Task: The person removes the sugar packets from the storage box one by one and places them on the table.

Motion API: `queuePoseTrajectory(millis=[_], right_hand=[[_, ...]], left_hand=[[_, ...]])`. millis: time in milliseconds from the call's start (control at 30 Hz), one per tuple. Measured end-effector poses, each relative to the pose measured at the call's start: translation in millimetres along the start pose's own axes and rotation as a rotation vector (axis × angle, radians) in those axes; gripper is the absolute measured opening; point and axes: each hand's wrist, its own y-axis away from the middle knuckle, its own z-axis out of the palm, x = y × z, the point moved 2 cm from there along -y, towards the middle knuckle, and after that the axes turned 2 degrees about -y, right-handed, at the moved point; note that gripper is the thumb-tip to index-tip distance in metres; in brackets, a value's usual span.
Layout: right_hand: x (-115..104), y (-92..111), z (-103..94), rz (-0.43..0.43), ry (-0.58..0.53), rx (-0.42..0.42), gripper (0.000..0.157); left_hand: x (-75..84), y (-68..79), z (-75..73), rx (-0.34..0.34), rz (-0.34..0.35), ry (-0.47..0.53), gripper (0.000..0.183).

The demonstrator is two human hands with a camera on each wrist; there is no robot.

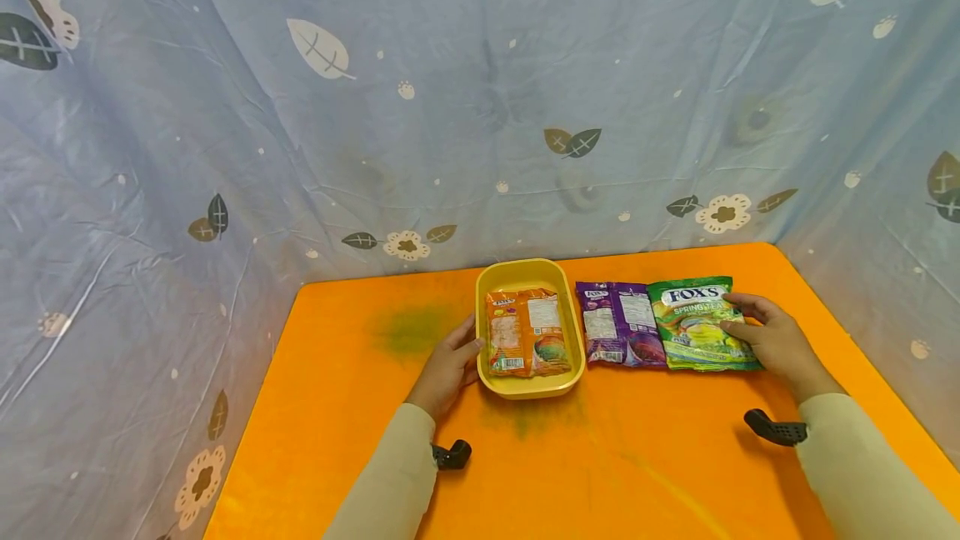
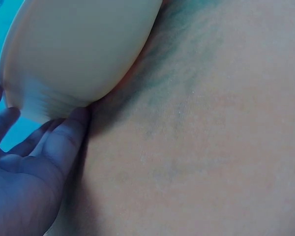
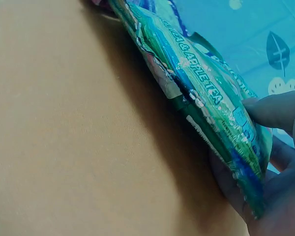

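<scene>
A yellow plastic tub (image 1: 528, 391) stands on the orange table, and an orange bag of Fox's candy (image 1: 527, 333) lies inside it. My left hand (image 1: 446, 364) holds the tub's left side, thumb at the rim and fingertips against the outer wall, as the left wrist view also shows. At the right, my right hand (image 1: 780, 346) pinches the right edge of a green Fox's Spring Tea candy bag (image 1: 697, 325). In the right wrist view this green bag (image 3: 206, 93) tilts, with the thumb on its front and fingers behind.
A purple Fox's candy bag (image 1: 618, 325) lies between the tub and the green bag, next to both. A pale blue curtain (image 1: 480, 107) with leaf prints surrounds the back and sides of the orange table (image 1: 600, 457). Black camera mounts (image 1: 776, 428) sit at both wrists.
</scene>
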Motion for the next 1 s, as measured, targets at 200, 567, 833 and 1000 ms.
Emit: queuePoseTrajectory(millis=[200, 567, 833, 1000], right_hand=[[-3, -2, -4.7, -0.007, 0.100, 0.001, 0.074], [6, 7, -18.6, -0.044, 0.063, 0.046, 0.071], [9, 11, -29.0, -0.032, 0.038, 0.060, 0.070], [11, 13, -35.7, -0.051, 0.012, 0.076, 0.070]], left_hand=[[-0.2, 0.2, 0.7, 0.002, 0.003, 0.000, 0.062], [-0.7, -0.6, 0.5, -0.009, 0.002, 0.018, 0.063], [-1.1, -1.6, 0.6, -0.021, 0.011, 0.023, 0.062], [-0.5, -1.6, 0.6, -0.017, 0.009, 0.021, 0.062]])
